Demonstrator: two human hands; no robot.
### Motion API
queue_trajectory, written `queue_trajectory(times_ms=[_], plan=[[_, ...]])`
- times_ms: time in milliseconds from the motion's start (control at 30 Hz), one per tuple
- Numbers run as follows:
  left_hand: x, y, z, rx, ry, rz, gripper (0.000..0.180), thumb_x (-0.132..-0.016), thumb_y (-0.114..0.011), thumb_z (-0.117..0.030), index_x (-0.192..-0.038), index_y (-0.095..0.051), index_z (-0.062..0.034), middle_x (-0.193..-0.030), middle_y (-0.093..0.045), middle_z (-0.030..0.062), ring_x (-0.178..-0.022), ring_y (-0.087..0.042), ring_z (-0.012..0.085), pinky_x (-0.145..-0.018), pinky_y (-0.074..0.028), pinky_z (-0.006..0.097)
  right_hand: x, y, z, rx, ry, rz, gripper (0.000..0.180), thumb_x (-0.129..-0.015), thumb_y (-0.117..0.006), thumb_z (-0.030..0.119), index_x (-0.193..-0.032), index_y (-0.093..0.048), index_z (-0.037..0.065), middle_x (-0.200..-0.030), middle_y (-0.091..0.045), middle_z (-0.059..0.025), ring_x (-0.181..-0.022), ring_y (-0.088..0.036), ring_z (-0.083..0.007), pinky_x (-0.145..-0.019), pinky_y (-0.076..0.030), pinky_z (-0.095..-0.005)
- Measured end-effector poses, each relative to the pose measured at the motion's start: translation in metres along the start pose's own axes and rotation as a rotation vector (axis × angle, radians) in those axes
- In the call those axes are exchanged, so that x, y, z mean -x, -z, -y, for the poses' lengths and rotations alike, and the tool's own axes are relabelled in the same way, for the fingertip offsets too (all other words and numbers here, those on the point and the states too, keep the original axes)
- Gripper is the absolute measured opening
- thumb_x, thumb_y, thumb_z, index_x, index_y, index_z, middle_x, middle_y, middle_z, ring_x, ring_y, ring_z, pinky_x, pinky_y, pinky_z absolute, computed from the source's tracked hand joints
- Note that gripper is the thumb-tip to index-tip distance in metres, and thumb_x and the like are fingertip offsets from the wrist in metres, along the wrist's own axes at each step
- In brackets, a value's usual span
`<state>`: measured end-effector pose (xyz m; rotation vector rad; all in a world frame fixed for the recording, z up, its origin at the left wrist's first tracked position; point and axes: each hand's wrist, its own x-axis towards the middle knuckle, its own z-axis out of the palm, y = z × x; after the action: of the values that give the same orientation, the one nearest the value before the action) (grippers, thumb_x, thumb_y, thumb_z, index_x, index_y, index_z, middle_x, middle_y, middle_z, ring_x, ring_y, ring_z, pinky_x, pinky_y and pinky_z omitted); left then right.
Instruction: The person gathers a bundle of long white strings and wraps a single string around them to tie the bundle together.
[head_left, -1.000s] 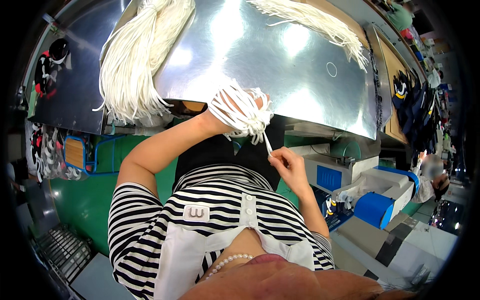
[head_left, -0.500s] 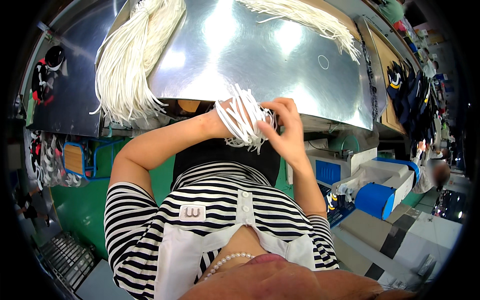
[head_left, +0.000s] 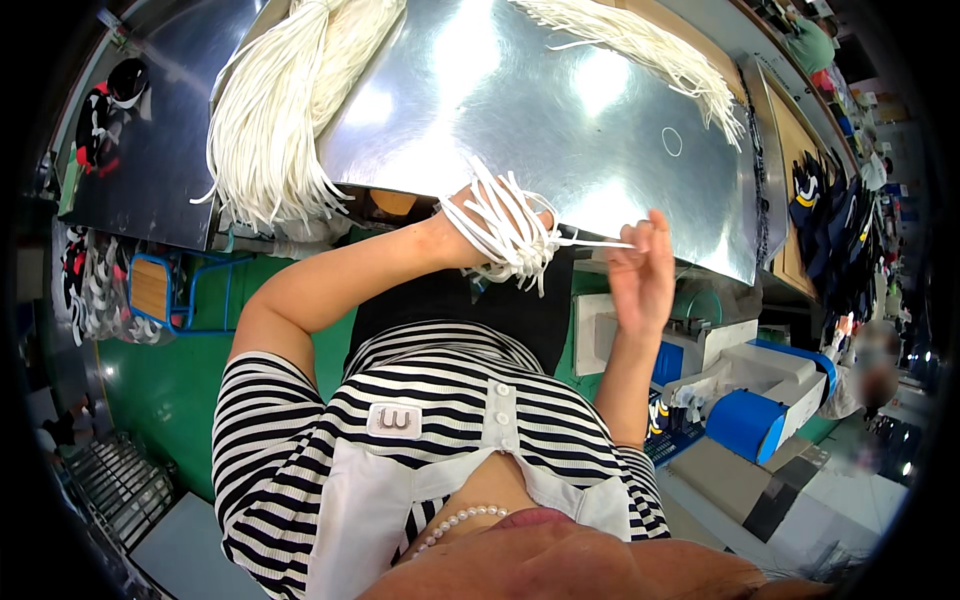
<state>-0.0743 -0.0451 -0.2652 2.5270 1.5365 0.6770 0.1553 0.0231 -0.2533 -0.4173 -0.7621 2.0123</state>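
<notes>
A bundle of white cord loops (head_left: 525, 248) is draped over and around my left hand (head_left: 463, 222), at the near edge of the metal table. The fingers of that hand are mostly hidden under the cords, and they appear closed on the bundle. To its right, my right hand (head_left: 642, 280) pinches one white strand (head_left: 598, 243) between its fingertips. That strand is stretched nearly level between the two hands. On the table lie a large bunch of long white cords (head_left: 275, 130) at the left and another bunch of white cords (head_left: 650, 50) at the far right.
The shiny metal table (head_left: 480, 130) spans the front, with a thin white ring (head_left: 672, 142) on it. A blue-framed stool (head_left: 160, 290) stands at the left. A blue and white machine (head_left: 750, 410) stands at the right, below dark hanging straps (head_left: 835, 205).
My right hand has moved away from the bundle to the right, drawing out one strand. My left hand stays in the cords. The view has shifted slightly.
</notes>
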Motion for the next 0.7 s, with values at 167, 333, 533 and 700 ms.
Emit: queue_trajectory(times_ms=[167,333,533,700], plan=[[-0.001,-0.01,-0.001,0.22,0.02,0.071,0.013,-0.085,-0.055,-0.019,-0.077,-0.05,-0.0099,-0.06,-0.053,0.006,-0.055,-0.056,0.0272,-0.05,-0.046,0.039,-0.007,-0.024,0.002,1.115,0.206,-0.188,0.028,-0.092,-0.057,0.016,-0.118,-0.058,0.006,-0.099,-0.06,-0.0011,-0.086,-0.052,-0.0074,-0.073,-0.041,-0.0209],[0.0,-0.024,-0.006,0.367,-0.145,0.003,0.013,-0.082,-0.057,-0.016,-0.091,-0.06,-0.0075,-0.086,-0.061,0.0097,-0.088,-0.059,0.0228,-0.092,-0.042,0.041,-0.042,-0.065,-0.034,1.389,0.051,0.341,0.035,-0.083,-0.068,0.017,-0.114,-0.062,0.002,-0.088,-0.062,-0.0071,-0.084,-0.057,-0.018,-0.078,-0.045,-0.0294],[0.007,-0.027,0.002,0.28,0.074,0.159,0.02,-0.084,-0.06,-0.027,-0.086,-0.063,-0.0082,-0.084,-0.064,0.0136,-0.078,-0.063,0.0321,-0.069,-0.052,0.04,-0.057,-0.059,-0.034,0.849,-0.153,0.162,0.018,-0.085,-0.063,0.006,-0.103,-0.064,0.002,-0.087,-0.063,-0.0012,-0.077,-0.054,-0.008,-0.069,-0.042,-0.022],[0.012,-0.008,-0.004,0.257,0.147,0.089,0.021,-0.079,-0.06,-0.028,-0.082,-0.064,-0.0074,-0.076,-0.066,0.016,-0.069,-0.065,0.0335,-0.06,-0.052,0.043,-0.056,-0.02,-0.015,0.908,0.047,-0.047,0.015,-0.082,-0.065,0.004,-0.096,-0.061,0.003,-0.088,-0.061,-0.0029,-0.079,-0.056,-0.0115,-0.07,-0.043,-0.025]])
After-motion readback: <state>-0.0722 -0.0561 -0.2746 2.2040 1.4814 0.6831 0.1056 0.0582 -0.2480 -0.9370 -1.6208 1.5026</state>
